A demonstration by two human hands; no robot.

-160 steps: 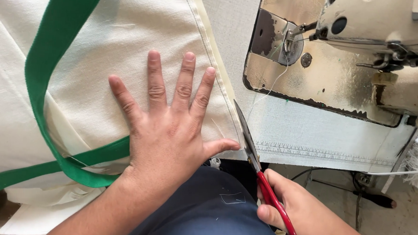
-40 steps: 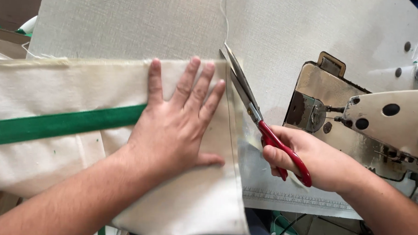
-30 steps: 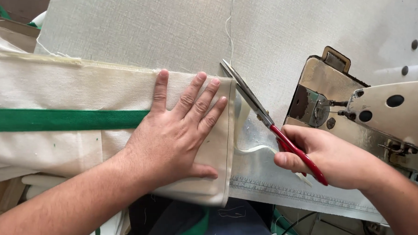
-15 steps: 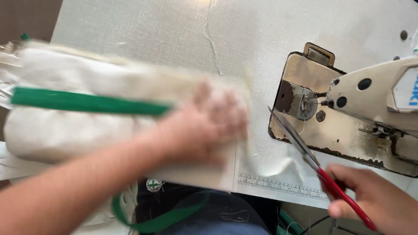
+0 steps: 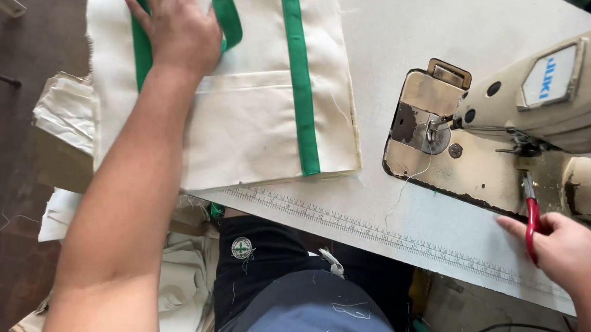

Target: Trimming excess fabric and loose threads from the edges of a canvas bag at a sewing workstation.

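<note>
Nearest the camera, my right hand (image 5: pixel 571 251) is closed around the red handles of the scissors (image 5: pixel 531 217), blades pointing away toward the base of the sewing machine (image 5: pixel 479 146); the hand rests at the near edge of the grey table (image 5: pixel 404 65), just beyond a printed ruler strip (image 5: pixel 372 229). Farther off and to the left, the cream canvas bag (image 5: pixel 257 125) with green straps (image 5: pixel 300 81) lies flat, its left part overhanging the table edge. Farthest, my left hand (image 5: pixel 177 26) presses palm-down on the bag's far end, fingers spread flat, gripping nothing. I judge the bag light, soft and floppy yet non-slippery; it is best pinched at a stitched hem or strap.
</note>
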